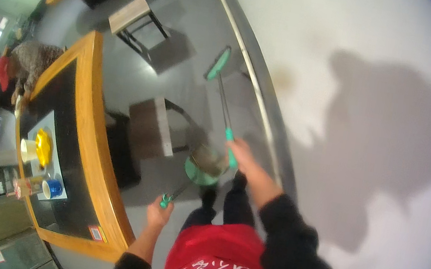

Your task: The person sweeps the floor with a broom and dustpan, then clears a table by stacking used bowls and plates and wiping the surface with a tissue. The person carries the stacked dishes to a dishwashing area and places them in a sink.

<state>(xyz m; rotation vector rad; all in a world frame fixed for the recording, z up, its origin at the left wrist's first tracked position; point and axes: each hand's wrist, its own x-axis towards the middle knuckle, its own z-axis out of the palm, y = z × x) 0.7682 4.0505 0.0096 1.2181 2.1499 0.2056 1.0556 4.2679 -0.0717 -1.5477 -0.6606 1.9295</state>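
Observation:
My right hand (pixel 241 155) is closed round the green grip of a broom (pixel 218 64), whose green head with dark bristles is on the grey floor by the wall. In my left hand (pixel 159 212) is the green handle end of a long-handled dustpan (pixel 199 174). The green pan lies low in front of my feet, beside a stool, and looks blurred. A greyish-brown patch shows at the pan; I cannot tell what it is.
A wood-edged black table (pixel 92 114) stands at left, bearing a blue cup (pixel 52 189), a yellow item (pixel 43 147) and a pale cup (pixel 28 150). Stools (pixel 150 128) (pixel 131 13) stand beyond it. A white wall (pixel 372 118) rises at right. Another person (pixel 36 57) leans at the table's far side.

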